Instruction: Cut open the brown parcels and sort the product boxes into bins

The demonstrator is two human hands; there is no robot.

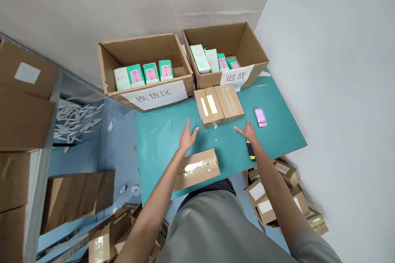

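My left hand (187, 137) is held open over the green tabletop (166, 131), thumb apart from the fingers and nothing in it. Beyond it lie two taped cardboard boxes side by side: the left box (203, 109) has labels on top, and the right box (233, 99) has a strip of tape. To their right and nearer to me, my right hand (247, 131) is open too, holding nothing. Close to my body, a longer taped carton (197, 167) rests by the table's front edge, partly behind my left forearm.
Two large open cartons, left (189, 80) and right (261, 58), stand at the back with green and white product boxes inside. A pink blurred item (261, 117) and a black-yellow object (250, 150) lie right. Cardboard boxes (271, 197) crowd the floor; a shelf (38, 197) stands left.
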